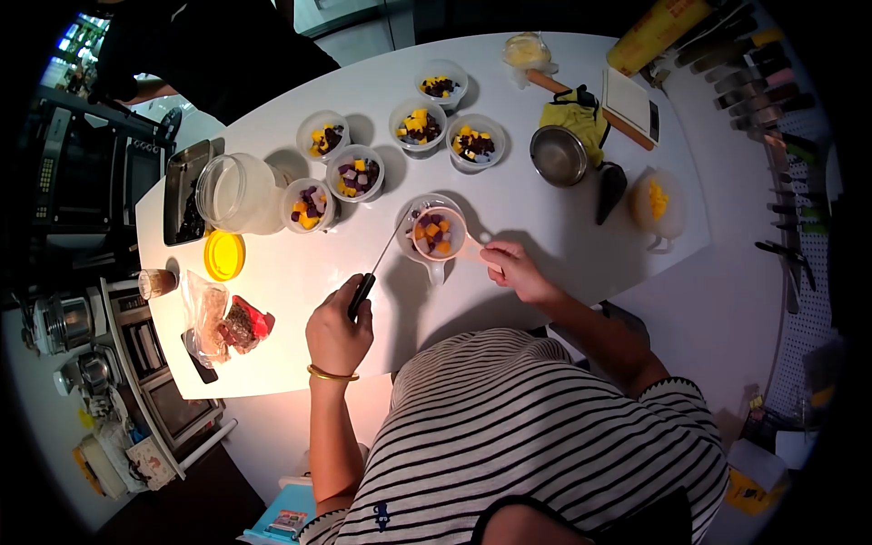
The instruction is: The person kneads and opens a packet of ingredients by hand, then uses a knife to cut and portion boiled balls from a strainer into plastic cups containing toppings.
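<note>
My left hand [338,331] is closed round a long, thin metal tool with a black handle [361,297]. The tool's far end reaches the left side of a round pale pink scoop [465,238]. My right hand [513,270] grips that scoop by its handle. Purple, orange and pale cubes [433,234] lie in the scoop. Directly beneath it is a clear jug [435,272] whose handle or spout points toward me; the scoop hides most of its inside. Closest on the left stands a clear cup of purple and orange cubes [309,207].
Several more filled cups [418,127] stand behind. To the left are a large clear jar [238,193], a yellow lid [224,255], a dark tray [184,193] and plastic bags [207,318]. A metal bowl [559,155] and scale [629,107] sit right. Another person [209,54] stands across the table.
</note>
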The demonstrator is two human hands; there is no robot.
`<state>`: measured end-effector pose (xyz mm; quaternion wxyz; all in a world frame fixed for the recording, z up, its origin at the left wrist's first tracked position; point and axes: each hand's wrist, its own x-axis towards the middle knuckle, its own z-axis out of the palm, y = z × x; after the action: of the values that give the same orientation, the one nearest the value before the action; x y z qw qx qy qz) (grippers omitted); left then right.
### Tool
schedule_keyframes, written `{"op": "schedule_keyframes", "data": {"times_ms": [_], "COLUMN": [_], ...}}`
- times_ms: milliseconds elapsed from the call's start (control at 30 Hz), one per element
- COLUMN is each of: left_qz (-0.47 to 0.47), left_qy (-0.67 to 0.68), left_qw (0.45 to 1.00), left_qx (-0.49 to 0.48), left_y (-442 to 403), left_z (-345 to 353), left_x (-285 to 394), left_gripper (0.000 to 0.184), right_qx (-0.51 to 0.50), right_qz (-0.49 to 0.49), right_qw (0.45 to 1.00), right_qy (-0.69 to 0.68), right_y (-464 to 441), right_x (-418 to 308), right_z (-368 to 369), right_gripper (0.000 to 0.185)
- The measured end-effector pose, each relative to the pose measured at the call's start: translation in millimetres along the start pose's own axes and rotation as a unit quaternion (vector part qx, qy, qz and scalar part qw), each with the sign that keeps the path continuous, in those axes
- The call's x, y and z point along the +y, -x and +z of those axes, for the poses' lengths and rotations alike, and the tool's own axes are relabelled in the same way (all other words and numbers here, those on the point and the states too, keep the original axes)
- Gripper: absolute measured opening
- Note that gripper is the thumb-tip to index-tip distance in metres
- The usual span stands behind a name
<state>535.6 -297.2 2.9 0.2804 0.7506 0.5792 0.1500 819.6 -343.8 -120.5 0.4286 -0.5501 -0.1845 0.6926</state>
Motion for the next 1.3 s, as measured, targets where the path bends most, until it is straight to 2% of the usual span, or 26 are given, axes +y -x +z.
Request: {"op": "schedule_keyframes", "data": {"times_ms": [167, 233, 367, 433, 533, 667, 733, 833, 967, 1033, 1067, 1133, 1233, 1300], "left_qz": [-0.008, -0.013, -0.012, -0.017, -0.016, -0.008, -0.005, -0.010, -0.013, 0.021, 0.017, 0.009, -0.026, -0.008], "left_qy": [0.039, 0.043, 0.057, 0.060, 0.064, 0.062, 0.062, 0.088, 0.109, 0.100, 0.099, 0.113, 0.102, 0.115], "left_qw": [0.999, 0.998, 0.997, 0.997, 0.996, 0.996, 0.996, 0.993, 0.992, 0.992, 0.993, 0.991, 0.994, 0.992], "left_qx": [0.025, 0.035, 0.047, 0.051, 0.057, 0.063, 0.066, 0.081, 0.065, 0.069, 0.068, 0.072, 0.036, 0.057], "left_y": [9, 11, 14, 14, 15, 16, 16, 18, 16, 18, 19, 20, 16, 15], "left_z": [10, 11, 12, 13, 14, 16, 16, 13, 17, 17, 15, 13, 14, 18], "left_x": [1, 0, -1, -2, -4, -7, -6, -2, -3, -2, -2, -2, -3, -5], "left_gripper": [0.032, 0.032, 0.032, 0.032, 0.032, 0.031, 0.031, 0.031, 0.032, 0.032, 0.032, 0.031, 0.030, 0.030], "right_qx": [0.005, 0.058, 0.025, 0.042, 0.084, 0.044, 0.077, 0.071, 0.066, 0.075, 0.074, 0.089, 0.101, 0.110], "right_qz": [-0.061, -0.066, -0.077, -0.098, -0.097, -0.100, -0.120, -0.139, -0.114, -0.105, -0.101, -0.156, -0.134, -0.143], "right_qw": [0.998, 0.996, 0.997, 0.994, 0.992, 0.994, 0.990, 0.988, 0.991, 0.991, 0.992, 0.983, 0.985, 0.983], "right_qy": [0.012, -0.011, 0.009, 0.008, 0.007, 0.019, 0.008, 0.008, 0.033, 0.024, 0.024, 0.022, 0.025, 0.033], "right_y": [12, 11, 11, 12, 12, 14, 18, 25, 15, 19, 22, 26, 11, 16], "right_x": [2, 2, 7, 7, 7, 2, -5, -16, -7, -6, -6, -7, 4, 3], "right_z": [5, 9, 6, 8, 11, 11, 14, 19, 14, 17, 19, 24, 18, 22], "right_gripper": [0.012, 0.015, 0.017, 0.018, 0.019, 0.020, 0.019, 0.018, 0.016, 0.015, 0.015, 0.016, 0.017, 0.017]}}
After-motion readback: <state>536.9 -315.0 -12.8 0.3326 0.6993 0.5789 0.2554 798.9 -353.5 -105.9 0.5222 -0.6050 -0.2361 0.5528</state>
